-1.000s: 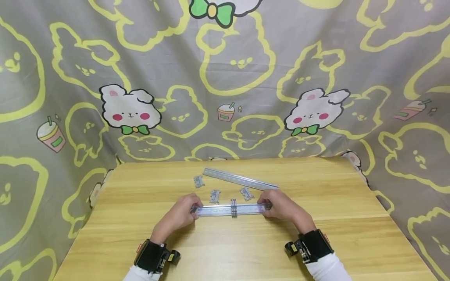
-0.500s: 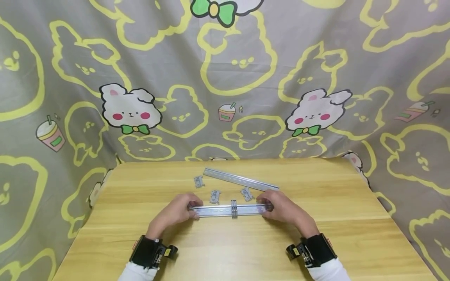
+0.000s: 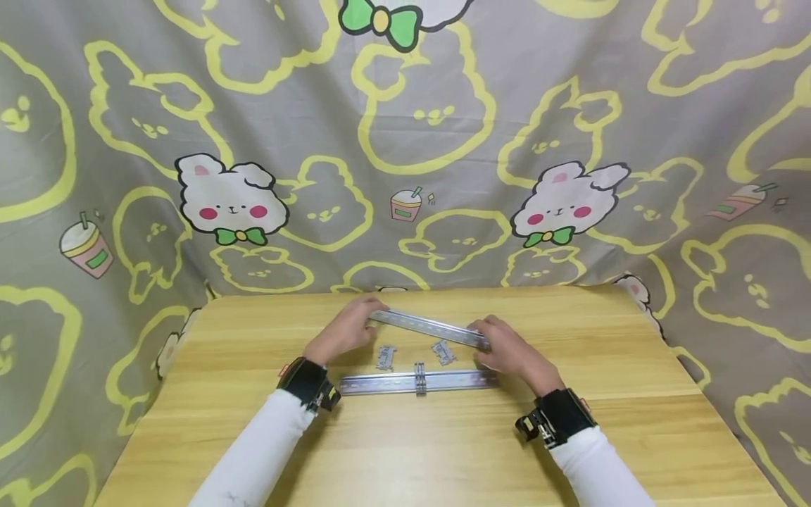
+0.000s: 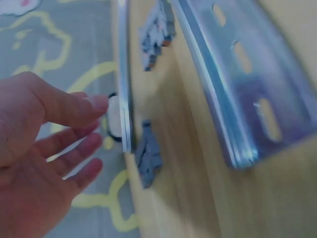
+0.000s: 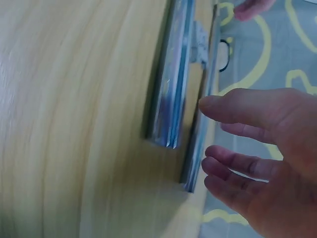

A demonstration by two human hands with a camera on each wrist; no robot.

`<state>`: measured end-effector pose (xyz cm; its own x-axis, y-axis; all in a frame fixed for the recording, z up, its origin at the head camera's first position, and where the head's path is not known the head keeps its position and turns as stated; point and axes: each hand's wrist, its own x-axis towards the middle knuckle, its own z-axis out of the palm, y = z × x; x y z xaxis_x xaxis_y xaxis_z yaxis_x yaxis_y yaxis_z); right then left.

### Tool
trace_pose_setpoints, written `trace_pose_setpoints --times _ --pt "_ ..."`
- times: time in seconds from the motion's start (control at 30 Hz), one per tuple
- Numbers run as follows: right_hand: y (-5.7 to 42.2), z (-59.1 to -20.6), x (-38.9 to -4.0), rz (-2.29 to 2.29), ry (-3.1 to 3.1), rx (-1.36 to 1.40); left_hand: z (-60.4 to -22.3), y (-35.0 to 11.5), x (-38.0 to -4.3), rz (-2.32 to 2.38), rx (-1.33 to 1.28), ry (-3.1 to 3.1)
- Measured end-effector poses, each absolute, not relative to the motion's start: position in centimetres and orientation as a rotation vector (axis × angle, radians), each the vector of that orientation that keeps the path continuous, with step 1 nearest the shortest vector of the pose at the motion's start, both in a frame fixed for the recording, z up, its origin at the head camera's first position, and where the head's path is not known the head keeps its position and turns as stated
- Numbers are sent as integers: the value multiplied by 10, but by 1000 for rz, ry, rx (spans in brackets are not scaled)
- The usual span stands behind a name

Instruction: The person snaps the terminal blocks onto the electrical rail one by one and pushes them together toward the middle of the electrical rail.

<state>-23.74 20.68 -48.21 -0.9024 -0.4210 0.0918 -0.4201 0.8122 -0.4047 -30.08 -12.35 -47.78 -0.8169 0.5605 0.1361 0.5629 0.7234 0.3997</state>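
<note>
The far DIN rail, a slotted metal strip, lies slantwise across the back of the table. My left hand is at its left end, fingers loosely bent with a gap between thumb and fingers in the left wrist view. At its right end is my right hand; the right wrist view shows these fingers relaxed and the thumb near the rail, contact unclear. Closer to me lies a second DIN rail, bearing a few narrow grey pieces near its middle.
Two loose grey terminal blocks lie between the rails. In the left wrist view, a grey block lies by the far rail's end. A patterned curtain hangs behind the wooden table.
Both hands have let go of the near rail's ends. The left hand has moved forward to the far rail's left end, the right hand slightly forward to its right end.
</note>
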Motion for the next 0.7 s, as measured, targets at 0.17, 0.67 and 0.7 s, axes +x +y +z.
trace_pose_setpoints --times 0.17,0.67,0.7 --pt "206 -485 -244 -612 2990 -665 -483 -114 -323 -525 -994 -2942" --pt "204 -492 -256 -525 3024 -706 -491 -105 -341 -525 -989 -3016" --pt "205 -492 -257 -522 3026 -716 -492 -104 -341 -525 -995 -3008"
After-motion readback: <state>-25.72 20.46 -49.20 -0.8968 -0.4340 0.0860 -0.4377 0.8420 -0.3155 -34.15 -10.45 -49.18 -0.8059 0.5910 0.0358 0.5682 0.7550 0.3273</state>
